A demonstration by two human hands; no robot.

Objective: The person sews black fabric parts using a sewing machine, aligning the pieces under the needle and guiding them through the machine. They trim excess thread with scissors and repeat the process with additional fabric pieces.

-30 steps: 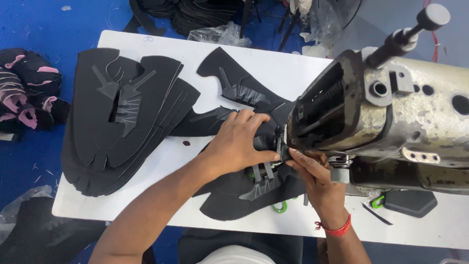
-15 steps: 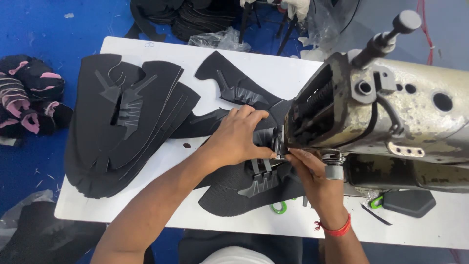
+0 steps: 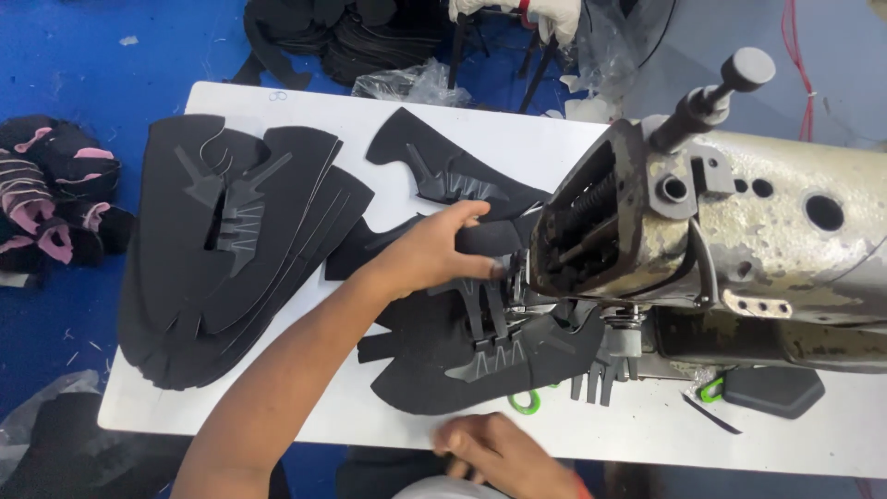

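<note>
Surface: white work table [image 3: 305,106] set on a blue floor [image 3: 83,55], seen from above.
Workpiece: black shoe upper piece [image 3: 462,356] with grey strap overlays, laid flat on the table near its front edge, one end drawn under the head of the sewing machine.
Left hand: left hand [image 3: 434,254] is laid palm down on the workpiece, fingers spread and pressed flat beside the needle area; nothing is clasped.
Right hand: right hand [image 3: 504,453] is seen at the front edge of the table, apart from the workpiece, fingers curled loosely; whether anything is gripped cannot be told.
Machine: worn metal sewing machine [image 3: 739,222], cream paint chipped, open at the end facing the left hand, a dark knobbed lever raised at the top.
Loose cut piece: second black upper piece [image 3: 453,171] laid behind the left hand, touching the machine's end.
Stack: pile of black cut uppers [image 3: 231,249] fanned out on the left part of the table, well apart from the machine.
Small items: green ring [image 3: 525,403] partly tucked under the workpiece's front edge; dark grey flat pad [image 3: 774,390] below the machine body.
Floor, left: heap of black and pink shoe parts [image 3: 51,199].
Background: clear plastic bag [image 3: 407,85] at the table's far edge; a white-gloved hand [image 3: 531,14] of another person at the top.
</note>
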